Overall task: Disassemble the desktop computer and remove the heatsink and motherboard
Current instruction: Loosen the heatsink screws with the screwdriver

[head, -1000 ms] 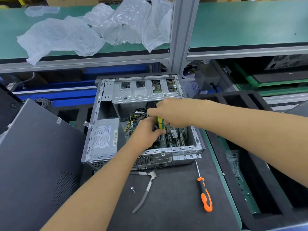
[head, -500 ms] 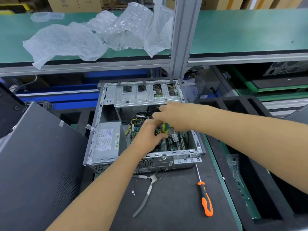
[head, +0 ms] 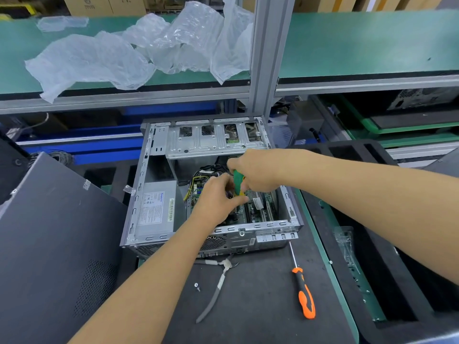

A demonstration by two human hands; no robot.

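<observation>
Bare metal case (head: 159, 145), crinkled glossy plastic bags (head: 99, 60), seemingly matt mat (head: 260, 306)

Black mat (head: 260, 306): case (head: 211, 234), pliers (head: 216, 289), screwdriver (head: 304, 291)

Both hands inside open case (head: 149, 184); right hand (head: 258, 170) grips green screwdriver (head: 238, 182).

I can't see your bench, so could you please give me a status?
Right hand grips green-handled screwdriver; left hand steadies it inside open grey metal computer case. Motherboard in.
</observation>
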